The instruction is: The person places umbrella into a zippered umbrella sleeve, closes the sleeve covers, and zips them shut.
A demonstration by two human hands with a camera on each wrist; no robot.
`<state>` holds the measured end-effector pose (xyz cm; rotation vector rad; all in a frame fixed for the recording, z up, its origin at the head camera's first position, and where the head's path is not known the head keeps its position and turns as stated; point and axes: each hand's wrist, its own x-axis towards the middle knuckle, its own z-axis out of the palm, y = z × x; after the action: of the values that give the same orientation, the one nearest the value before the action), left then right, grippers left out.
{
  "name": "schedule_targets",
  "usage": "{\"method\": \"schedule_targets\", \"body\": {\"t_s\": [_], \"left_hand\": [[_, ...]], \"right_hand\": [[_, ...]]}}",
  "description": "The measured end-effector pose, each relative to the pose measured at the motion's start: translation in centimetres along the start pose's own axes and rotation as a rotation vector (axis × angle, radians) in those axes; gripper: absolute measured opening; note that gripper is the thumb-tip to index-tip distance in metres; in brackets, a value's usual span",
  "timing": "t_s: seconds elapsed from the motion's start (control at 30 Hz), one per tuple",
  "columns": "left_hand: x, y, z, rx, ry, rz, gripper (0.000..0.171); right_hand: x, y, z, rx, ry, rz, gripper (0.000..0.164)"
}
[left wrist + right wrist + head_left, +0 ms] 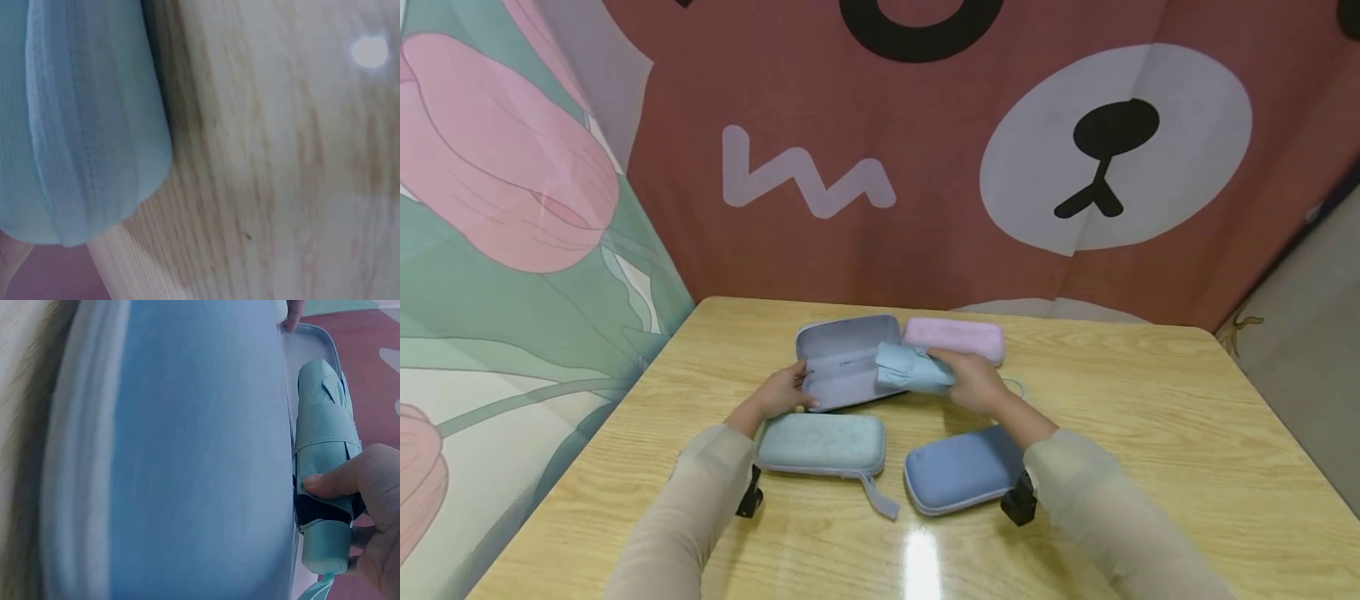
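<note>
My right hand (976,383) grips a folded light-teal compact umbrella (912,369) near its handle end. In the right wrist view the thumb lies across the umbrella (325,428) just above a dark band, and a cord hangs from the handle. The umbrella overlaps the right end of an open grey-lilac zip case (842,343), whose lid stands raised at the back. With thumb in front and fingers behind, my left hand (778,392) holds that case by its left edge. The part of the case behind the umbrella is hidden.
Nearer me lie a closed pale-green case (820,442) with a wrist strap (878,497) and a closed blue case (962,471), just under the right forearm. Behind the umbrella sits a pink case (958,335). A printed cloth (925,250) hangs at the table's (1150,467) back edge.
</note>
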<state>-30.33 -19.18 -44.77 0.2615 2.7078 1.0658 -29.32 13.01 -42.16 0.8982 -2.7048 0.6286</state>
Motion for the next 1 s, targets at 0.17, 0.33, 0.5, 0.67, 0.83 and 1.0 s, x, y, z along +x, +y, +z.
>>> {"method": "schedule_targets", "body": {"t_s": [0.17,0.33,0.5,0.67,0.83,1.0], "left_hand": [[-0.2,-0.2,-0.2,-0.028,-0.021,0.001,0.091],[-0.3,-0.2,-0.2,-0.04,-0.023,0.017,0.092],[-0.1,-0.2,-0.3,-0.06,-0.024,0.019,0.092],[-0.1,-0.4,-0.6,-0.096,-0.036,0.019,0.095],[-0.1,-0.5,-0.5,-0.101,-0.043,0.034,0.099],[0.0,-0.6,-0.3,-0.085,-0.042,0.051,0.102]], "right_hand": [[1.4,-0.9,0.6,-0.036,-0.039,-0.045,0.063],[2.6,-1.7,1.5,-0.044,-0.071,-0.052,0.063],[3.7,-2.5,2.0,-0.077,-0.119,-0.076,0.063],[4.4,-3.2,2.3,-0.087,-0.148,-0.079,0.063],[4.8,-3.6,2.8,-0.092,-0.191,-0.055,0.062],[5.2,-4.0,3.5,-0.114,-0.222,-0.098,0.061]]}}
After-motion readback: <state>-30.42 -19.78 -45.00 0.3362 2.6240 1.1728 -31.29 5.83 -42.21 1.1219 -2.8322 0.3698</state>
